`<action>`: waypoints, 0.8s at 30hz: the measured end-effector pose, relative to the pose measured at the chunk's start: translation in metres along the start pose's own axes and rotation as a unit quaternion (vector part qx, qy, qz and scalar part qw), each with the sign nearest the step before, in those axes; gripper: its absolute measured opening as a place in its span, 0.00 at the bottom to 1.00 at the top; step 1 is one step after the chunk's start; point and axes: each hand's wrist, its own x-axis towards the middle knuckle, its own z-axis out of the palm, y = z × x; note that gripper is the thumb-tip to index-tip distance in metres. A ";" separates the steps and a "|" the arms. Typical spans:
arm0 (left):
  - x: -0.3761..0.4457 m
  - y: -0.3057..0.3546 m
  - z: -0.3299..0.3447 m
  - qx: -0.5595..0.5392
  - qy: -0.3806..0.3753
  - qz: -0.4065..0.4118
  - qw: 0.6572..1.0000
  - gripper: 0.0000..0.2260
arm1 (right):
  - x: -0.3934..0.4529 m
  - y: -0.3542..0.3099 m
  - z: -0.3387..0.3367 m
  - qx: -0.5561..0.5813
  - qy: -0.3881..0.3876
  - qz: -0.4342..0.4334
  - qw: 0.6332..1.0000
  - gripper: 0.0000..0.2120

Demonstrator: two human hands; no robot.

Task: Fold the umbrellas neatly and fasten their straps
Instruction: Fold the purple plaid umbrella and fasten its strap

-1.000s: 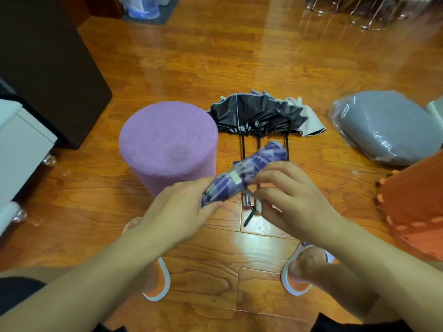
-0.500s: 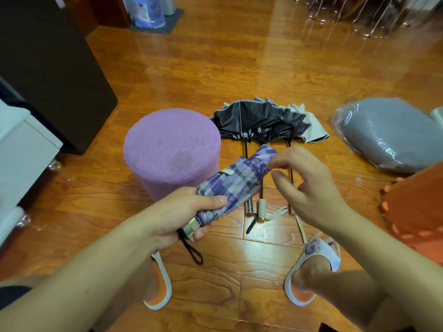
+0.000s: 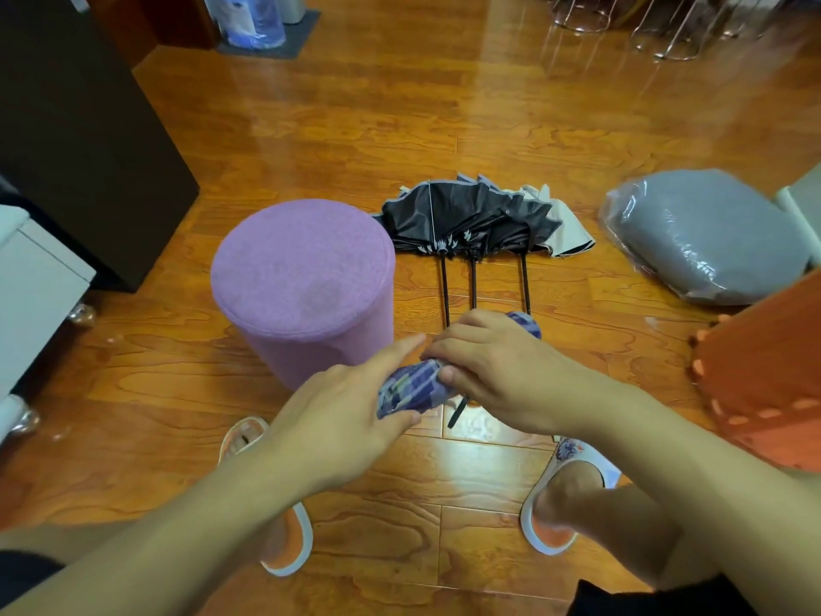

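A folded purple-patterned umbrella (image 3: 406, 389) lies slantwise between both hands, just above the floor. My left hand (image 3: 342, 415) grips its lower end, with the forefinger stretched along it. My right hand (image 3: 502, 375) wraps over the middle and upper part, and only the rounded tip shows beyond the knuckles. A black wrist cord hangs below the right hand. Behind them, three unfolded dark umbrellas (image 3: 471, 215) lie side by side on the wooden floor, shafts pointing toward me, canopies bunched at the far end.
A round purple stool (image 3: 302, 277) stands left of the umbrellas. A grey cushion in plastic (image 3: 706, 233) and an orange object (image 3: 768, 375) sit at the right. A dark cabinet (image 3: 84, 126) and white furniture (image 3: 31, 277) stand at the left. My slippered feet rest below the hands.
My right hand has come down from the umbrella's tip and closed over its body. The handle and cord that showed under my left hand are now covered. The umbrella sits lower.
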 end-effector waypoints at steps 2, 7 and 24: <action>0.003 -0.003 0.003 -0.069 -0.018 -0.002 0.997 0.34 | 0.000 0.001 0.002 -0.006 0.002 -0.001 1.000 0.16; 0.010 0.005 0.003 -0.390 -0.080 -0.121 0.909 0.08 | 0.003 0.000 -0.001 -0.017 0.086 0.041 0.995 0.21; 0.018 -0.004 -0.040 -0.573 -0.106 -0.151 0.799 0.10 | 0.011 -0.002 -0.022 0.559 0.247 0.397 0.685 0.25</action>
